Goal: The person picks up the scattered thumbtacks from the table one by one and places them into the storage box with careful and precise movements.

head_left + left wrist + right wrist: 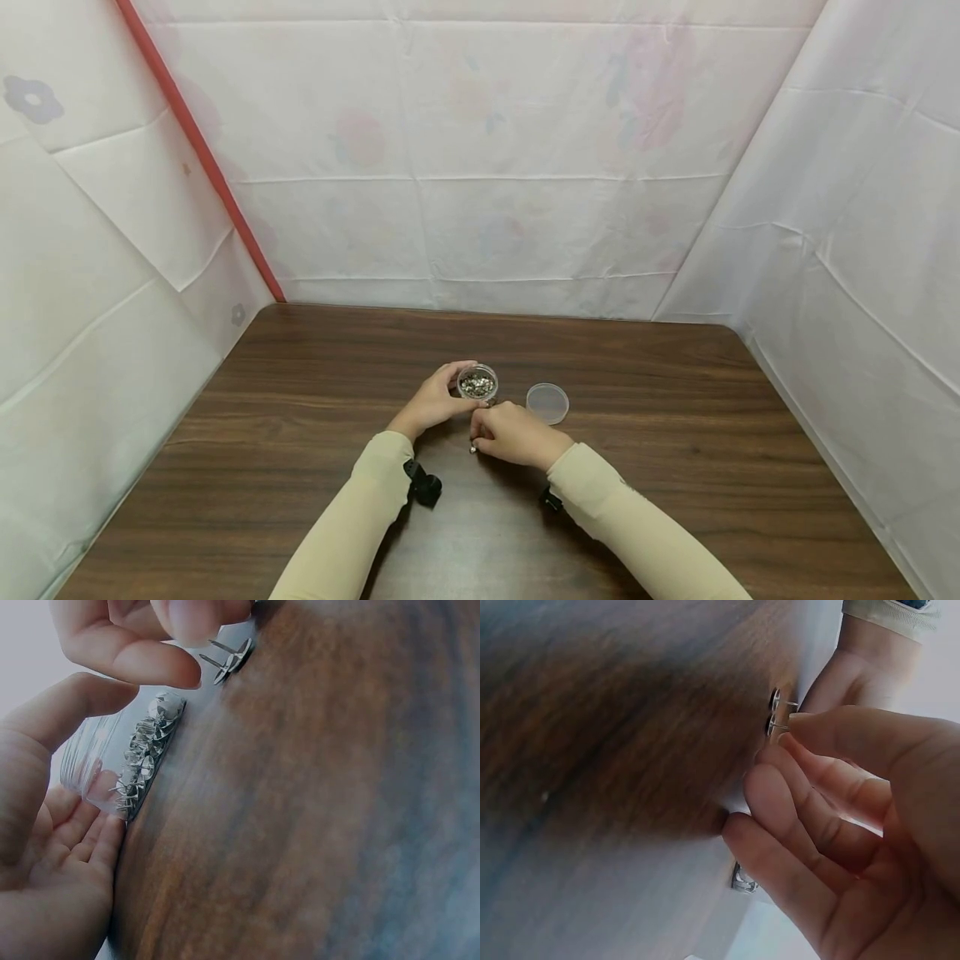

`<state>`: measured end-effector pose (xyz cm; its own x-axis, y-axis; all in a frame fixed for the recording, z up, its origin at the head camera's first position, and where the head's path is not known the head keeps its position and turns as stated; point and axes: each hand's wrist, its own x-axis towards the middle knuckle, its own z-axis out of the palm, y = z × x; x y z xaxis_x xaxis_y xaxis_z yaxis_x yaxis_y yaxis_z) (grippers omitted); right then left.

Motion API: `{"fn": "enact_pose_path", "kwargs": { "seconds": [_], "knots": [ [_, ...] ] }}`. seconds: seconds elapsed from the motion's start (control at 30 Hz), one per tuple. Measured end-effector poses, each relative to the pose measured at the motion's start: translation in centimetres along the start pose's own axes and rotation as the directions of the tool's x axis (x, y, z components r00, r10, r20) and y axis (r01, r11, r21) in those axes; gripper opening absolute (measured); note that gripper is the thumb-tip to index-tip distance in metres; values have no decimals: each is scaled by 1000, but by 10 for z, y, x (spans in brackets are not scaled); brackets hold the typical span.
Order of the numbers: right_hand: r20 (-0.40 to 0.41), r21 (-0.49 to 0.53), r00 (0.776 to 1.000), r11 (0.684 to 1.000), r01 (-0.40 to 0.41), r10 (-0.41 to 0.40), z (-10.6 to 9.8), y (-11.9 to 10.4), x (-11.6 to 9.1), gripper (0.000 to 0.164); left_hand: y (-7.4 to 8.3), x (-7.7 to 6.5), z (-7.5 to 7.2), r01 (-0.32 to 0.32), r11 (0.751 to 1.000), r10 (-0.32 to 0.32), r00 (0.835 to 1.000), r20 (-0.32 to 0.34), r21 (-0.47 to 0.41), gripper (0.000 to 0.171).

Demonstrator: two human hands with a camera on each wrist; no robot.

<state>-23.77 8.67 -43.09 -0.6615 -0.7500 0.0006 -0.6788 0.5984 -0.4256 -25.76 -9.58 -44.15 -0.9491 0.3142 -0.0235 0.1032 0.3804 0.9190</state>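
A round clear plastic container full of silver thumbtacks stands on the table. My left hand holds it by the side, thumb and fingers round the wall. Two thumbtacks lie side by side on the wood, heads down and pins up. My right hand is over them, its thumb and index fingertip pinched at the pin of the nearer one. The other fingers of this hand are bent towards the table.
A round clear lid lies on the dark wooden table, right of the container. Some shiny metal shows beyond the right fingertips. White cloth walls enclose the back and both sides.
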Motion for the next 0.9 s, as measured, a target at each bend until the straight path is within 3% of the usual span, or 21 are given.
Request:
{"fn": "enact_pose_path", "kwargs": {
  "seconds": [0.7,0.9],
  "knots": [
    [-23,-64,999,997,-31,30,4,0,1,9,-1,1,2,9,1000,-9,1000,-12,-5,71],
    [-23,-61,999,997,-46,45,4,2,1,10,-26,14,6,9,1000,-9,999,-40,3,74]
  ]
}}
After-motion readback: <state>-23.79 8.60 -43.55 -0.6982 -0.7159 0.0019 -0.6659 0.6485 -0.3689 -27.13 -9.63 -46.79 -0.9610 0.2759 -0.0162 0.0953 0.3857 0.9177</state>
